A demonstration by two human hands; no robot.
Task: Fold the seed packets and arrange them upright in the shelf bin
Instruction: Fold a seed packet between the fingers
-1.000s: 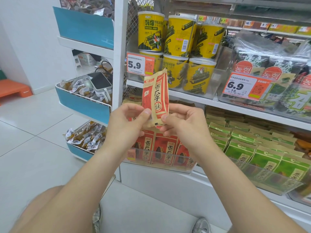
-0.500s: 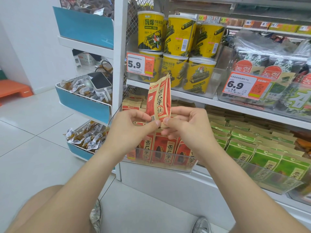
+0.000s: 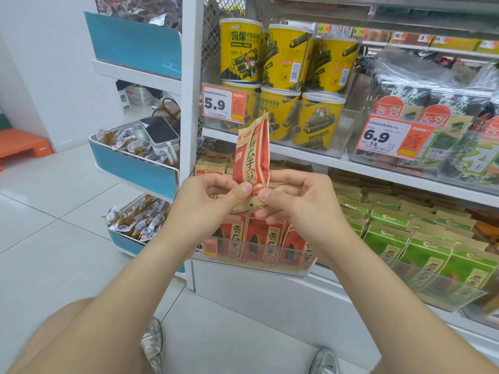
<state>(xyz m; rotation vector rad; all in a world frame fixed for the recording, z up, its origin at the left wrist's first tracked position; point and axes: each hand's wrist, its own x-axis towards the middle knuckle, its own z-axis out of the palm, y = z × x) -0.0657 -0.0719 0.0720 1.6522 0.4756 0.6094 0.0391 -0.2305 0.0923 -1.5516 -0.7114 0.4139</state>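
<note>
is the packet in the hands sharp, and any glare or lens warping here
Head view: the red seed packet pinched by left hand and right hand is fairly sharp, print readable; glare sheens the clear seaweed bags; wide-angle bends the shelf edge; lighting even.

Much of the lower end of the seed packet (image 3: 252, 157) is covered by the thumbs and fingers of the left hand (image 3: 205, 201) and right hand (image 3: 294, 201). Below the hands, the tops of the red packets (image 3: 259, 241) in the clear bin (image 3: 270, 268) are hidden behind them. The left wrist covers part of an orange tag (image 3: 210, 248). Right of the hands, the green packets (image 3: 421, 255) run off the edge.
</note>
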